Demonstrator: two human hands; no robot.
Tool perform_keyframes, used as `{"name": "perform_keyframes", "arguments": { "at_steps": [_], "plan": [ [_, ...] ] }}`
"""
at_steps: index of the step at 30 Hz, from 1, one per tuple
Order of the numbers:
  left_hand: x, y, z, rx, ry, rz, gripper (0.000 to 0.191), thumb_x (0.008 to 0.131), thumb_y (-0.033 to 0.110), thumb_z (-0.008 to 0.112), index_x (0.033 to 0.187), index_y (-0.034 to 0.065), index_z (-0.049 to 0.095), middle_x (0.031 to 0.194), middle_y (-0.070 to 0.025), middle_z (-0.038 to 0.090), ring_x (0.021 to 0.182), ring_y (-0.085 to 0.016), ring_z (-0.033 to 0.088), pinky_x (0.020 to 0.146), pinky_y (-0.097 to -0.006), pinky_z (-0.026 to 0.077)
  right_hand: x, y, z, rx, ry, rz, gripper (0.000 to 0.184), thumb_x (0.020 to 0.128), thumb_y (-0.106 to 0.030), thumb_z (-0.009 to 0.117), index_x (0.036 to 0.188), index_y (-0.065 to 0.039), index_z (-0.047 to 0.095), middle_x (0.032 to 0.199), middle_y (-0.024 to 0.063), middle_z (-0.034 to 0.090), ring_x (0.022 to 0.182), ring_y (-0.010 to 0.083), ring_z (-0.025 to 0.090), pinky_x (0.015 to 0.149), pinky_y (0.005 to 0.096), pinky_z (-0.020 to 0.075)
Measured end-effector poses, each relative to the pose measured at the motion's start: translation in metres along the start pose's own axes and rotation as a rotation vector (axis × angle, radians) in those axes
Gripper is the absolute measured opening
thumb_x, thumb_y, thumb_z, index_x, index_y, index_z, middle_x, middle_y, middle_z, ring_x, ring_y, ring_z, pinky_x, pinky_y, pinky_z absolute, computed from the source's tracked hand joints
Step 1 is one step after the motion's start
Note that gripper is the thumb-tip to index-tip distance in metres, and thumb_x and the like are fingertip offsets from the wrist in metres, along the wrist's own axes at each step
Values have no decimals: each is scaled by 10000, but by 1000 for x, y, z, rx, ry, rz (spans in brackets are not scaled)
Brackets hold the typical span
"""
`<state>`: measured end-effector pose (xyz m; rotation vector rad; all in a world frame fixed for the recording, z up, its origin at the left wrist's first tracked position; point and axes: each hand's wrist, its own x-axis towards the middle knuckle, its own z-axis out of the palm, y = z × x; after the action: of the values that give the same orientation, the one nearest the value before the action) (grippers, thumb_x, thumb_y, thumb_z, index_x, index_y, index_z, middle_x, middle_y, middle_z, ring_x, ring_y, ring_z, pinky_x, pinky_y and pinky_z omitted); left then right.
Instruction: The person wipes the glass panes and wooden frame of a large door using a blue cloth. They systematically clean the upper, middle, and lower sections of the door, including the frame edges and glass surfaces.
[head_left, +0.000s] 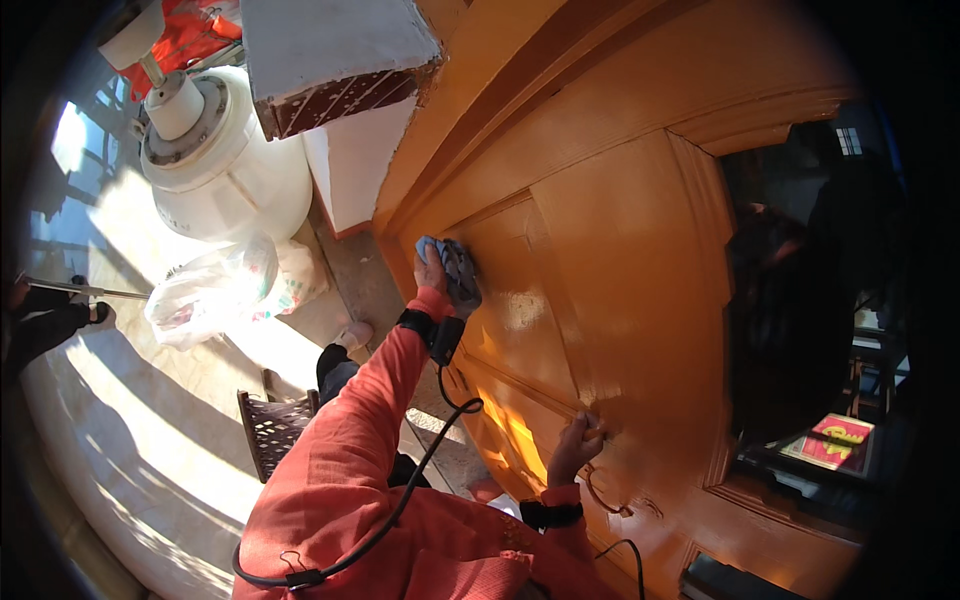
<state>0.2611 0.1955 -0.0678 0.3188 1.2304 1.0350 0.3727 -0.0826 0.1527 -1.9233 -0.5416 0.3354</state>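
In my left hand (431, 274) is a crumpled grey-blue cloth (457, 262), pressed against the lower panel of an orange-brown painted wooden door (622, 247). My right hand (576, 448) is closed at the door's surface, around what looks like a small knob of the same colour. The fingers hide most of that part. Just below this hand, a curved handle (604, 495) stands out from the door. Both wrists wear black straps, and a black cable (420, 480) loops from the left one over my red sleeve (352, 442).
A dark glass pane (787, 300) fills the door's right part. White-faced masonry (337, 49) juts out beside the frame. A large white plastic vessel (232, 172), plastic bags (217, 292) and a woven stool (277, 427) occupy the tiled floor. Another person's leg (52, 322) shows at far left.
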Motion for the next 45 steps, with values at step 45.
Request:
{"name": "perform_keyframes", "arguments": {
  "at_steps": [45],
  "plan": [
    [-225,457,150,491,-130,1465,491,918,282,558,1215,-96,456,1172,-286,520,1073,-440,512,922,-430,425,5,3,3,-136,104,-416,259,878,-133,536,685,-13,410,609,168,468,564,310,479,566,419,400]
  ]
}}
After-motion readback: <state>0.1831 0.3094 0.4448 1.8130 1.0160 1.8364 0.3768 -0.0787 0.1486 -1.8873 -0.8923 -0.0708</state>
